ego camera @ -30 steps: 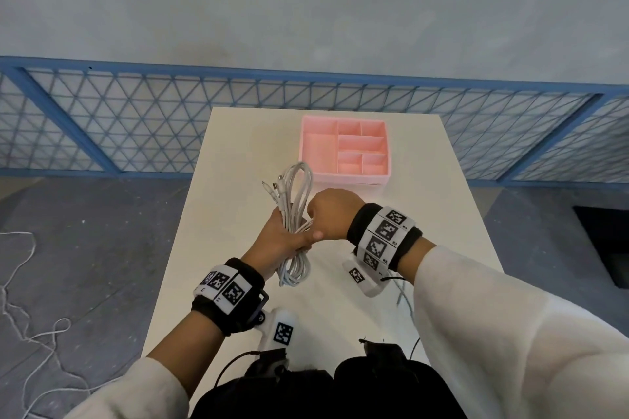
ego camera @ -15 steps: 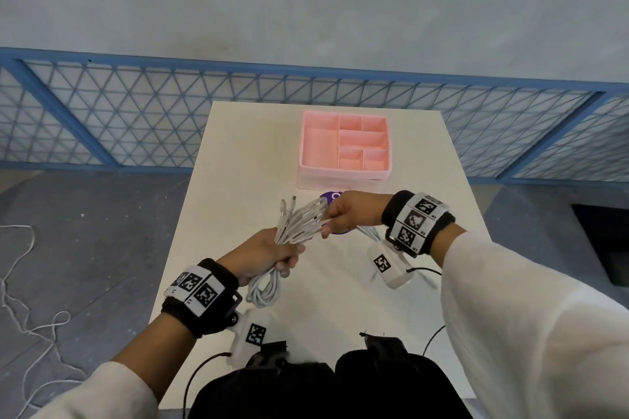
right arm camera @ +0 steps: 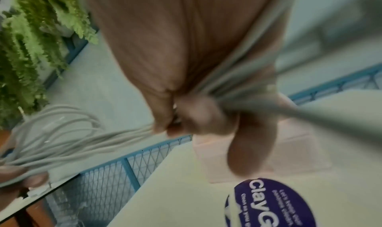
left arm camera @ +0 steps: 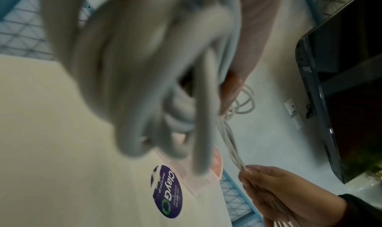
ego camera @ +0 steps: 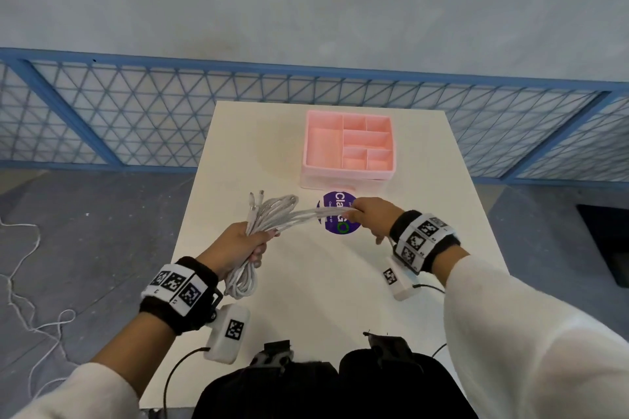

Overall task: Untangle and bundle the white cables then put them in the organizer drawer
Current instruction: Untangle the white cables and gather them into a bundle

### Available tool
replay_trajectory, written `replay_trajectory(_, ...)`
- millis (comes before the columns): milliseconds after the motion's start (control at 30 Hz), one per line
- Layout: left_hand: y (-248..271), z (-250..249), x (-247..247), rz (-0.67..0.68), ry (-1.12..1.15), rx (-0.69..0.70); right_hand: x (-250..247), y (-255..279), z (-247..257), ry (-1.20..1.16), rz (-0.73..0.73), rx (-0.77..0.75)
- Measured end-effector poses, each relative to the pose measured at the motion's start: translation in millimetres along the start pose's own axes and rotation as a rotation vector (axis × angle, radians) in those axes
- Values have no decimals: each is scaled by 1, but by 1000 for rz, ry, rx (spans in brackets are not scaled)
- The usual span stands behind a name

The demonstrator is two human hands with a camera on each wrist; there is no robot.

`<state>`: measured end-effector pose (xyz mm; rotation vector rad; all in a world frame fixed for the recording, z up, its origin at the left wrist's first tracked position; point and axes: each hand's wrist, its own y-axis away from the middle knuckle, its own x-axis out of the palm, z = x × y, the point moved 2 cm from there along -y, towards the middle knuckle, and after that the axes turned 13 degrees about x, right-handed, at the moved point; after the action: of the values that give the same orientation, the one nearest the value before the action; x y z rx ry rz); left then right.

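Observation:
My left hand [ego camera: 250, 241] grips the middle of a coiled bundle of white cables [ego camera: 269, 214] above the table's left side; loops hang below the fist and plug ends [ego camera: 256, 198] stick up. From the bundle, several strands stretch right to my right hand [ego camera: 362, 214], which pinches them between thumb and fingers. The left wrist view shows the blurred coil [left arm camera: 144, 83] close up and the right hand [left arm camera: 268, 189] holding the strands. In the right wrist view the strands [right arm camera: 237, 99] run through the pinching fingers [right arm camera: 198, 116]. The pink organizer [ego camera: 349, 177] stands behind the hands.
A round purple sticker [ego camera: 335, 218] lies on the cream table [ego camera: 323, 282] just in front of the organizer. A blue mesh fence [ego camera: 136, 119] runs behind the table. White cord [ego camera: 20, 282] trails on the grey floor at left. A dark screen [left arm camera: 341, 67] stands off to one side.
My hands have drawn apart: the right one moved right over the purple sticker, pulling strands out of the bundle, while the left one moved down and left with the coil.

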<state>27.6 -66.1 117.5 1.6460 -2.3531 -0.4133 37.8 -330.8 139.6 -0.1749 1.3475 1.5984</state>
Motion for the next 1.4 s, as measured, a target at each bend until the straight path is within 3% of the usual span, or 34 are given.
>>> replay_trajectory(133,-10,8,16,-80,147,-2,22,2,18,-196,-265,4)
replay_trajectory(233,-15,10,25,-154,242,-4,43,9,31,-508,-244,-110)
replay_trajectory(300,-16,10,32,-170,263,3,54,17,39,-585,-209,-222)
replay_trajectory(433,-16,5,50,-142,210,27,72,34,55,-527,-94,-306)
replay_trajectory(500,-14,2,59,-110,199,53,80,38,61,-371,-146,-379)
replay_trajectory(600,-8,0,68,-51,320,54,85,36,59,-220,-254,-361)
replay_trajectory(967,2,-6,86,64,677,27,84,49,36,-586,-240,-373)
replay_trajectory(1033,4,-3,95,92,698,10,85,52,28,-499,-287,-386)
replay_trajectory(1133,6,-3,112,124,660,26,89,59,15,-340,-267,-355)
replay_trajectory(1300,5,-8,136,218,484,17,92,75,-14,-374,-299,-379)
replay_trajectory(1400,2,1,149,196,410,-20,90,79,-29,-368,-316,-356)
